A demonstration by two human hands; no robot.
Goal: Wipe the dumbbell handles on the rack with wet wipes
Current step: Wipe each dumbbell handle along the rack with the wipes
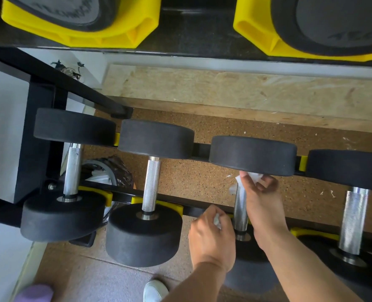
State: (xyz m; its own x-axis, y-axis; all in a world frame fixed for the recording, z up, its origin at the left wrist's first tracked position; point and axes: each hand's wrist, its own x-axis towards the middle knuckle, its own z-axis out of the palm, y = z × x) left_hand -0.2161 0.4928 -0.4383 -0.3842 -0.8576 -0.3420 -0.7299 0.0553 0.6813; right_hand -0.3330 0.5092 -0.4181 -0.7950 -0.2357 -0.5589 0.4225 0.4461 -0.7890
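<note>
Right hand is wrapped around the third handle with a wipe — mid-wipe, right of centre. Left hand pinches a smaller scrap just beside it. Next up is probably the far-right handle — looks untouched.

Head view, steeply downward, close above the dumbbell rack.

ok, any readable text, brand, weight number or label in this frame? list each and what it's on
Nothing fully legible.
Upper-tier dumbbell end cap, left: printed lettering, blurred and seen upside down, unreadable.
Upper-tier dumbbell end cap, right: partial lettering at its edge, blurred, unreadable.
Lower-row dumbbells, chrome handles, yellow cradles and wet wipe: no markings visible.
</note>
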